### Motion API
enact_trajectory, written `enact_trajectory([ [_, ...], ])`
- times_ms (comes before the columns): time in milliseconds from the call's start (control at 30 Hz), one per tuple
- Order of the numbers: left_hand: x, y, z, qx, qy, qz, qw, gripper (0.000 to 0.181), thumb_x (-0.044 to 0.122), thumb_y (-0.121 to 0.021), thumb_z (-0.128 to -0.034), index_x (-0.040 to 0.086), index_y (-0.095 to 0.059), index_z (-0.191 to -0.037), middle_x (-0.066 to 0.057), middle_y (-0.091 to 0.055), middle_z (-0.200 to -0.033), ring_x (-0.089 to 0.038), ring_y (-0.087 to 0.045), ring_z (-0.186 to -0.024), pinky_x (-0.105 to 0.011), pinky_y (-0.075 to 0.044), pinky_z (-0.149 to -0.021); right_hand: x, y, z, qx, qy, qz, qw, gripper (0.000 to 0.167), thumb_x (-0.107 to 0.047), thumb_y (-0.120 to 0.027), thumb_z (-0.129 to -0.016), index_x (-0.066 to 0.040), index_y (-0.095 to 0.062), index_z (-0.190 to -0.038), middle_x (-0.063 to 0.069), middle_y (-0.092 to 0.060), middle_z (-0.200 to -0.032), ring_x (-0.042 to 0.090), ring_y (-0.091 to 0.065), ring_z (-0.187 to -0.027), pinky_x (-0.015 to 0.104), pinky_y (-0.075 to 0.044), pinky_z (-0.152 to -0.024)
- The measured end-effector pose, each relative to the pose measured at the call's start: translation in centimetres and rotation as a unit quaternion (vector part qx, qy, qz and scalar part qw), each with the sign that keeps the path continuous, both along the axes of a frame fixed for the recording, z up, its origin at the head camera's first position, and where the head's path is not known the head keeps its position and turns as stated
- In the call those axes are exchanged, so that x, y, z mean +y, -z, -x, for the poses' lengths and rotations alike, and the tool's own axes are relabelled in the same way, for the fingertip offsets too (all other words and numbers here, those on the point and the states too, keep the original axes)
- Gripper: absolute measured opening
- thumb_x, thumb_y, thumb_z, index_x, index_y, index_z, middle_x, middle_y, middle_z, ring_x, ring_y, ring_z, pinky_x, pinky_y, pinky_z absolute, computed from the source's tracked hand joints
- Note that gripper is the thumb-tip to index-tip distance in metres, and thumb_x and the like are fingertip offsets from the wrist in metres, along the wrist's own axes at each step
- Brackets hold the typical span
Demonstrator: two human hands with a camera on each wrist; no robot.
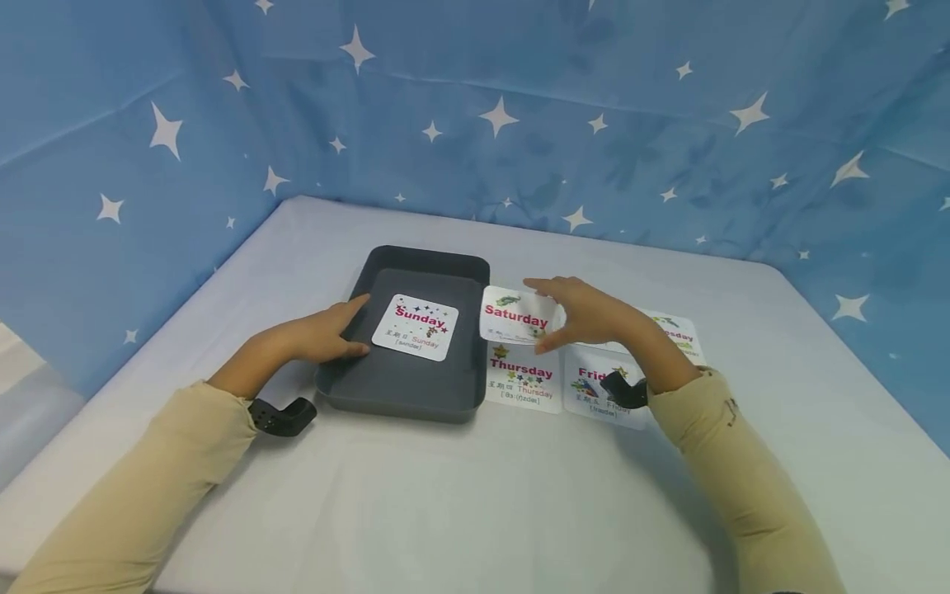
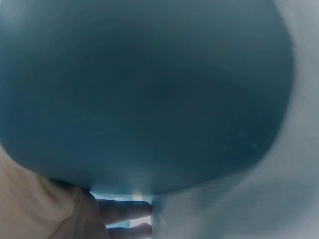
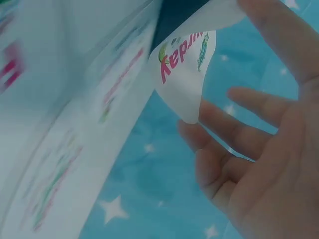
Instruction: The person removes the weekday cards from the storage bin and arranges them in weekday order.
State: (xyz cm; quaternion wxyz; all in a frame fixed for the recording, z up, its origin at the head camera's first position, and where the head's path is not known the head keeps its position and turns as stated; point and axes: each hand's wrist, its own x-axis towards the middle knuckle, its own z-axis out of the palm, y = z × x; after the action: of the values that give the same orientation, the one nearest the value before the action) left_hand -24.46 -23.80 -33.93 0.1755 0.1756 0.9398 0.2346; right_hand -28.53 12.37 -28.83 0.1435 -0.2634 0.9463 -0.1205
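Observation:
My left hand rests at the left side of a dark grey tray, thumb and fingers spread over its rim. A white "Sunday" card lies flat in the tray. My right hand holds a "Saturday" card by its edges between thumb and fingers. In the right wrist view this "Saturday" card looks bent. It hangs by the tray's right rim, above a "Thursday" card. The tray wall fills most of the left wrist view.
A "Friday" card lies right of "Thursday", partly under my right wrist. Behind my right forearm is a partly hidden card ending in "esday". A white cloth covers the table; a blue star-patterned curtain hangs behind it.

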Motion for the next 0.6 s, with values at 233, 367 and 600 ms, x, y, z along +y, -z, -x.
enact_trajectory([
  [233,-0.1,0.1,-0.1,0.004,0.005,0.005,1.0000,0.083,0.025,-0.055,-0.0899,-0.008,-0.001,-0.143,-0.033,-0.007,-0.147,-0.048,-0.010,-0.135,-0.057,-0.015,-0.109,5.7,1.7,-1.5,-0.001,0.041,0.003,0.9991,0.094,-0.033,-0.081,-0.066,-0.016,-0.031,-0.143,0.017,-0.038,-0.140,0.035,-0.036,-0.125,0.055,-0.039,-0.096],
  [367,-0.2,0.1,0.0,0.005,0.004,0.004,1.0000,0.083,0.027,-0.055,-0.0899,-0.008,-0.001,-0.143,-0.033,-0.007,-0.147,-0.048,-0.010,-0.135,-0.058,-0.015,-0.108,8.5,2.1,-2.6,0.002,0.055,-0.001,0.9985,0.088,-0.031,-0.081,-0.066,-0.015,-0.037,-0.141,0.019,-0.038,-0.140,0.039,-0.033,-0.127,0.058,-0.037,-0.095],
  [600,-0.1,0.1,0.1,0.001,0.007,0.002,1.0000,0.084,0.028,-0.055,-0.0893,-0.008,-0.002,-0.143,-0.034,-0.010,-0.145,-0.048,-0.011,-0.134,-0.059,-0.015,-0.107,14.1,2.5,-4.8,0.008,0.077,0.003,0.9970,0.084,-0.026,-0.081,-0.066,-0.005,-0.040,-0.136,0.023,-0.037,-0.138,0.041,-0.030,-0.127,0.060,-0.034,-0.096],
])
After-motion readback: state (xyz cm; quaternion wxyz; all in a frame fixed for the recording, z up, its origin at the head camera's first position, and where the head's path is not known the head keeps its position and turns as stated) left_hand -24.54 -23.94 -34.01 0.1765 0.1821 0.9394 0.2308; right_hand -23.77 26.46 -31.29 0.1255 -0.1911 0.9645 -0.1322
